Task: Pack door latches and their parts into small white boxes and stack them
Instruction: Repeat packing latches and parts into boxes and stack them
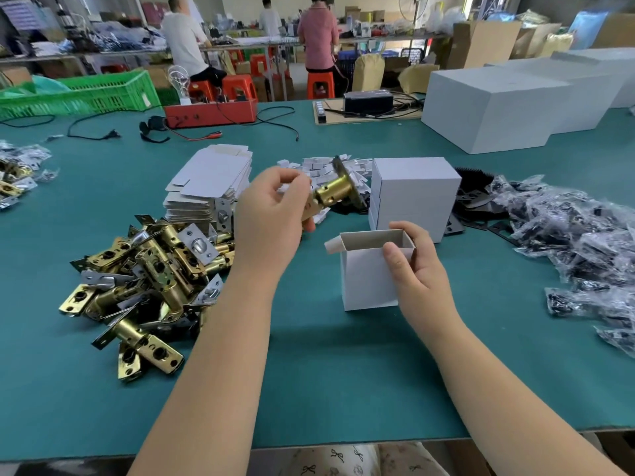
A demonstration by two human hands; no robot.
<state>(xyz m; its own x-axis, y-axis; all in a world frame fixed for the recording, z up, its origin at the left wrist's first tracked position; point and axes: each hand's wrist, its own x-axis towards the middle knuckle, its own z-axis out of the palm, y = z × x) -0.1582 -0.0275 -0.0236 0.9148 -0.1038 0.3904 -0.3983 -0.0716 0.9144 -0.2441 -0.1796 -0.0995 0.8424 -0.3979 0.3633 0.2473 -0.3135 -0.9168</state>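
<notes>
Your left hand [273, 214] grips a brass door latch [335, 194] above the green table [343, 372], fingers curled round its flat tail end, faceplate end pointing up and to the right. A small white piece sits pinched under the same fingers; too blurred to say what it is.

Your right hand [417, 266] holds the small white box [367, 280], upright on the table with its top open, one flap sticking out at the left. Thumb pressed on the front wall, fingers wrapped round the right side. Latch is above and left of the opening, not inside.

Just behind the box: a stack of closed white boxes [415, 194]. Left of your forearm: a heap of brass latches [151, 283] with silver plates mixed in. Behind that heap: a stack of flat unfolded box blanks [209, 187]. Behind the held latch: a scatter of small white folded pieces [323, 166]. Far right: clear bags of dark parts [567, 235], with black flat plates [477, 194] beside the box stack.
</notes>
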